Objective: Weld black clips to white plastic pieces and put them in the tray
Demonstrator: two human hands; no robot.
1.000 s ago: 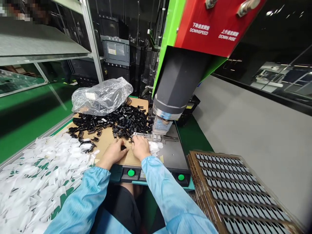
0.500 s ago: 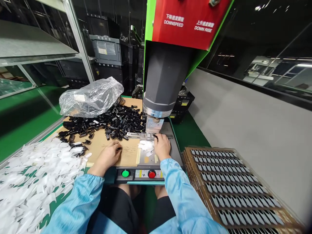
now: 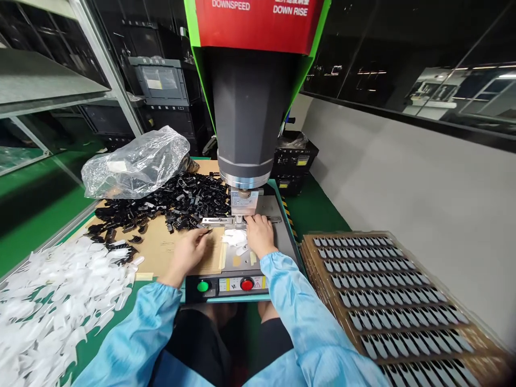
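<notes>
My left hand [image 3: 188, 253] is over the cardboard sheet, left of the press, thumb and fingers pinched on a small black plastic part [image 3: 208, 231]. My right hand [image 3: 260, 235] is at the metal fixture [image 3: 217, 221], right under the press head [image 3: 244, 201]. Its fingers are bent together at the fixture's middle, and what lies under their tips is hidden. Just below the fixture, a few white pieces [image 3: 234, 237] lie on the grey base plate [image 3: 278, 242]. Behind my left hand spreads a heap of black plastic parts [image 3: 193, 196].
White flat pieces [image 3: 52, 301] cover the table's left side. A clear plastic bag [image 3: 139, 164] rests behind the black heap. Green [image 3: 202, 286] and red [image 3: 247, 284] buttons sit on the front panel. At right stand stacked trays [image 3: 387, 301] holding rows of grey-and-black parts.
My left hand has moved forward and right towards the fixture, bringing the black part's tip into view. My right fingers have shifted inward at the fixture. The whole view has turned slightly.
</notes>
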